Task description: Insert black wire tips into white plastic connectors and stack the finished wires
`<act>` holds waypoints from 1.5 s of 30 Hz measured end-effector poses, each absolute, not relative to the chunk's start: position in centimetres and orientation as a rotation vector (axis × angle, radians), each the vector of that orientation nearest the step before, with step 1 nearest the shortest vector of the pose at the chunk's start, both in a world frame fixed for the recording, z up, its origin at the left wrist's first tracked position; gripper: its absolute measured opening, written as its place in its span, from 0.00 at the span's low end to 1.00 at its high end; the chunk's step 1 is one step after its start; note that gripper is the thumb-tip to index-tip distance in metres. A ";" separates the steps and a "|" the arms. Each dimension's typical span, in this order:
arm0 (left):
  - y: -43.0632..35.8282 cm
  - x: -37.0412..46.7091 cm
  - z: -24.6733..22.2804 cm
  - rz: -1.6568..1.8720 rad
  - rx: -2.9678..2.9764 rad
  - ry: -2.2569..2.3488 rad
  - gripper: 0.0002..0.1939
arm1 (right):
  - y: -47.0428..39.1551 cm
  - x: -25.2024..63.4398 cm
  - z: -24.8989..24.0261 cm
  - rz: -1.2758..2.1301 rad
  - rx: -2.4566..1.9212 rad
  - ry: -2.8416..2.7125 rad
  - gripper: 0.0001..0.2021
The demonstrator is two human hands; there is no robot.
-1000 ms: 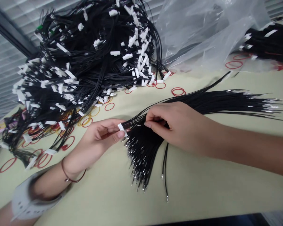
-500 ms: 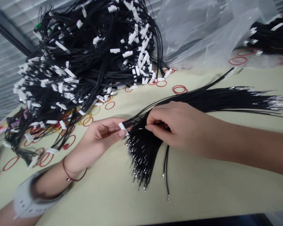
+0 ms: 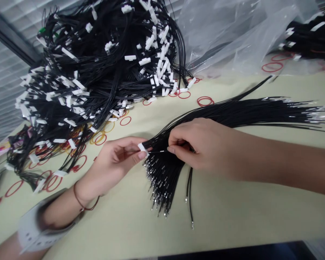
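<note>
Between thumb and fingers, my left hand (image 3: 116,160) pinches a small white connector housing (image 3: 143,147). Several black wires run out of the housing to the right, over a thick bundle of black wires (image 3: 162,177). My right hand (image 3: 203,144) is closed in a pinch on a single black wire, whose metal terminal (image 3: 162,151) points left at the housing, a short way from it. The bundle fans out below the hands, its crimped metal ends toward me. Its other ends (image 3: 311,113) lie to the right. The right palm hides the middle of the bundle.
A big heap of black cables with white connectors (image 3: 108,65) covers the back left. Red rubber bands (image 3: 205,101) are scattered around it. Behind lies a clear plastic bag (image 3: 222,39), with more cables (image 3: 311,39) at the far right. A dark object (image 3: 233,251) lies along the front edge.
Both hands keep their pinches and nearly the same places. The left hand and housing appear slightly further right and lower; the view has shifted a little.
</note>
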State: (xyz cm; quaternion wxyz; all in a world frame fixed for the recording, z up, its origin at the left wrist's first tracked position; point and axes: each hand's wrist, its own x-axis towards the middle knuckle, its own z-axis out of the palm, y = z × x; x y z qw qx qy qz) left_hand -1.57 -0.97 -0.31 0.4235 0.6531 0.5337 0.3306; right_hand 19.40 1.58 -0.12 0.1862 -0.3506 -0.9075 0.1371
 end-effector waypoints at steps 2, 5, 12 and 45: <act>-1.0 -1.5 -0.2 0.832 1.638 1.340 0.10 | 1.6 19.4 -0.2 0.399 -0.978 -2.553 0.11; -1.0 -1.5 -0.1 0.820 1.618 1.358 0.11 | 1.7 19.3 -0.2 0.383 -0.975 -2.515 0.10; -1.0 -1.5 0.2 0.796 1.597 1.367 0.09 | 1.7 19.4 -0.3 0.357 -0.985 -2.453 0.10; -1.4 -1.1 0.8 0.782 1.484 1.272 0.11 | 0.8 17.7 -1.5 0.390 -0.792 -2.480 0.07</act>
